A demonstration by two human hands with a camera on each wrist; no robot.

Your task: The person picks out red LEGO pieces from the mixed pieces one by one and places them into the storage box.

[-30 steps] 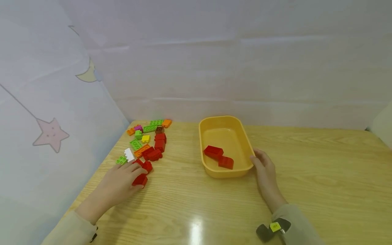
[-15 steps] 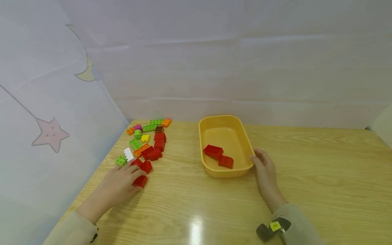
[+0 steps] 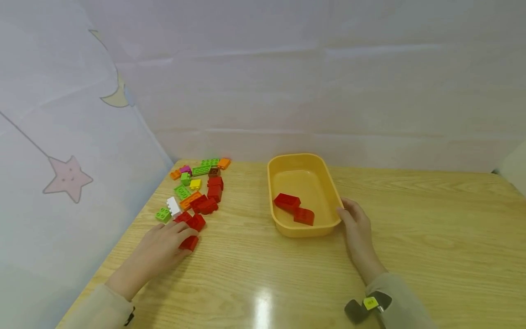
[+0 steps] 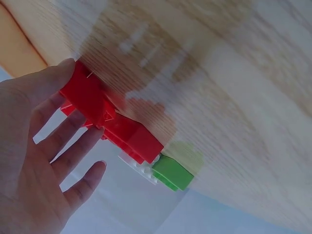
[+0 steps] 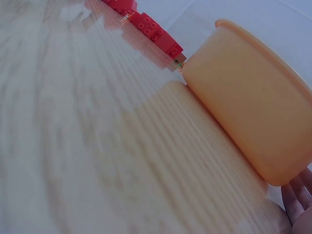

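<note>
My left hand is over the near end of a group of toy building blocks. Its thumb and index finger pinch a red block, while the other fingers are spread behind it. More red blocks lie just past the fingertips. In the head view, my right hand holds the near right corner of a yellow plastic tub, thumb at the rim and fingers along the outer wall. Inside the tub are a red block and a red block with a rounded end.
Beyond the left hand lie a white block, a green block, a yellow block, an orange block and several others. The wooden table meets a pale sheet at the back and left.
Both hands stay nearly where they were, the left at the red block and the right at the tub. The head view has shifted slightly.
</note>
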